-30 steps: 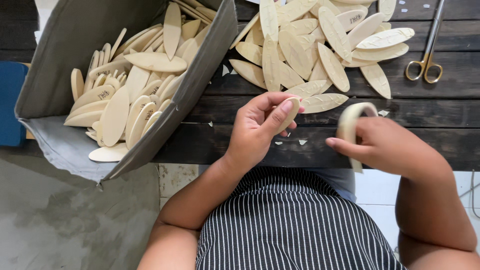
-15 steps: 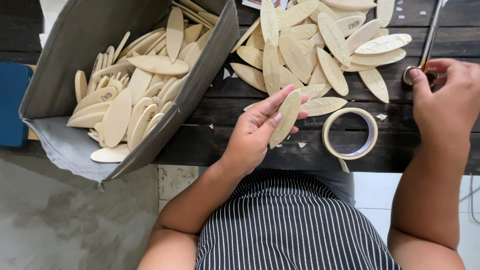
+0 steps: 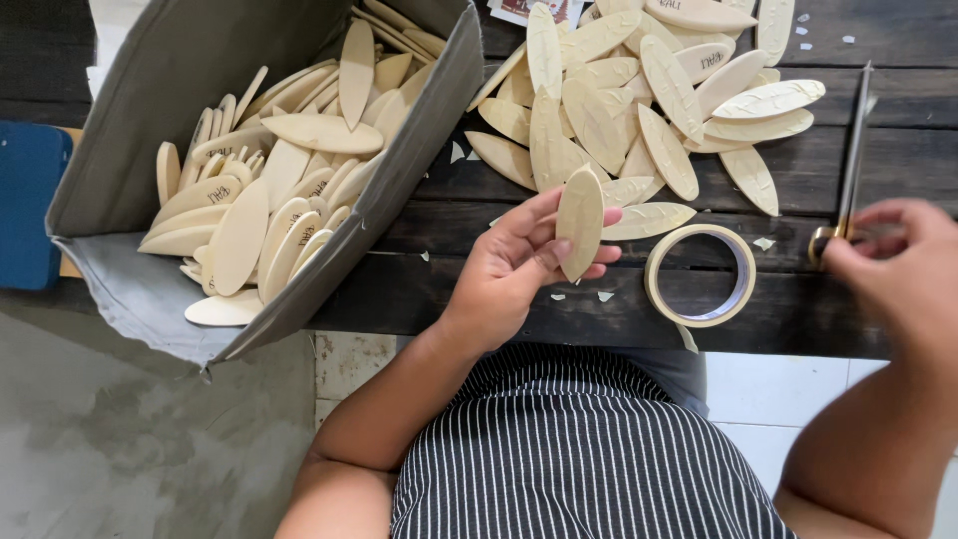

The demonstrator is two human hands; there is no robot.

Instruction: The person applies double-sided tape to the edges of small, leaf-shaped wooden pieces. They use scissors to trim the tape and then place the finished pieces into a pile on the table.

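**Wooden oval in one hand, scissors under the other**

Nearest the striped apron, the left hand (image 3: 519,265) curls loosely around a pale wooden oval piece (image 3: 580,222), held upright between thumb and fingers above the dark plank table (image 3: 449,299). Just beside it lies a roll of masking tape (image 3: 701,274), flat. The right hand (image 3: 898,265), blurred, closes on the handles of the scissors (image 3: 850,170). Beyond, a loose pile of ovals (image 3: 639,100) covers the planks, and a grey box (image 3: 120,130) holds more.
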